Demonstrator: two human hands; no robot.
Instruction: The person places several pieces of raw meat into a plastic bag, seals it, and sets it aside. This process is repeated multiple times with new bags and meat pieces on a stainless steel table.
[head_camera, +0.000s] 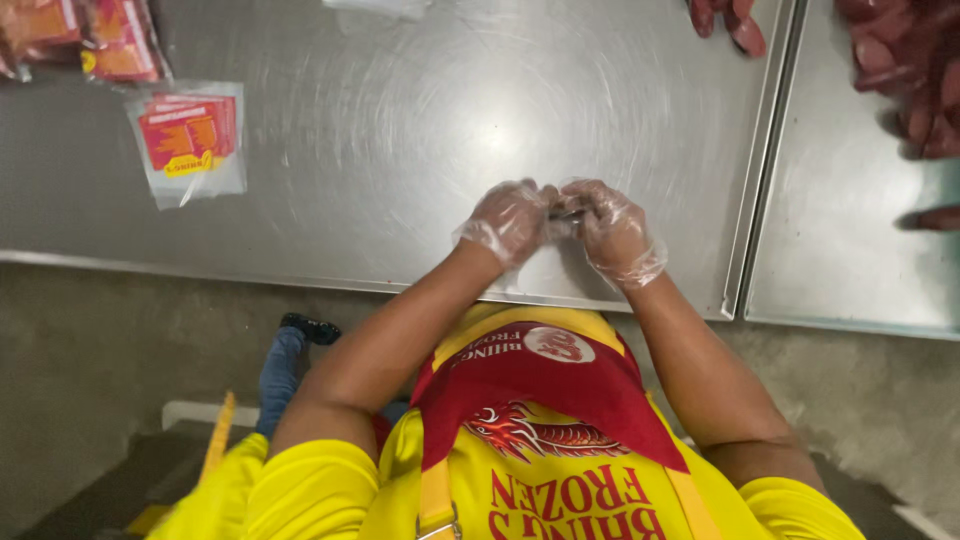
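Far left on the steel table (400, 120) lies a clear pouch (188, 142) with a red-and-yellow label. At centre, the gloved left hand (508, 220) and gloved right hand (612, 232) meet fingertip to fingertip, both pinching a small dark item (568, 213) just above the near table edge. Far right lie dark red sausages (900, 70).

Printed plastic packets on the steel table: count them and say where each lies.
3 at least. One clear packet with a red label lies alone on the steel table, upper left; two more sit at the top-left corner, cut off by the frame, so others may be hidden.
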